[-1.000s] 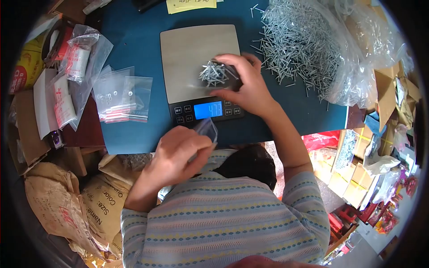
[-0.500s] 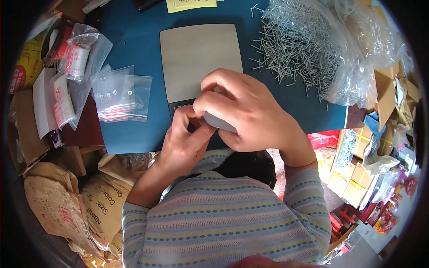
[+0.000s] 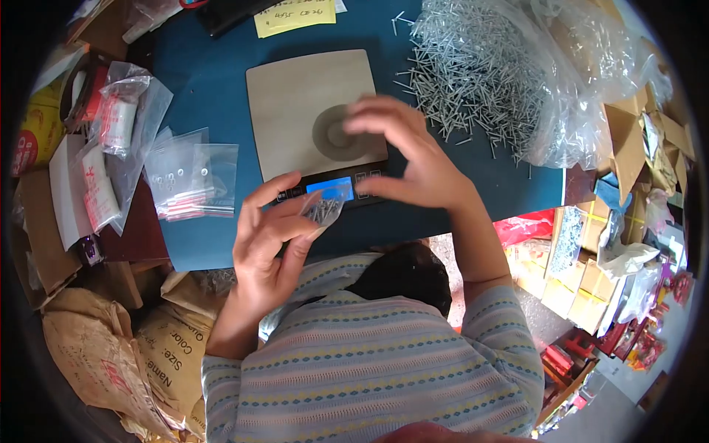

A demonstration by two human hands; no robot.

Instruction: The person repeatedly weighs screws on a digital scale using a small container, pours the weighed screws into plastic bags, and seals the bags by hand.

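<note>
Pinched in my left hand [image 3: 269, 240] is a small clear bag [image 3: 326, 210] with screws in it, in front of the scale's lit display [image 3: 329, 187]. My right hand [image 3: 413, 155] is open, its fingers spread and a little blurred over the right side of the scale [image 3: 306, 88]. A round grey dish [image 3: 336, 133] is on the scale plate beside my right fingertips; no screws show in it. The large pile of screws [image 3: 473, 81] lies to the right of the scale.
Small zip bags [image 3: 192, 181] lie left of the scale. Wrapped white rolls [image 3: 100, 181] are at the far left. A yellow note [image 3: 295, 18] sits behind the scale, and a large plastic bag [image 3: 576, 111] lies at the right.
The screws from the dish in my right hand are now in the small bag in my left. My right hand has let go of the dish on the scale. The view has shifted slightly.
</note>
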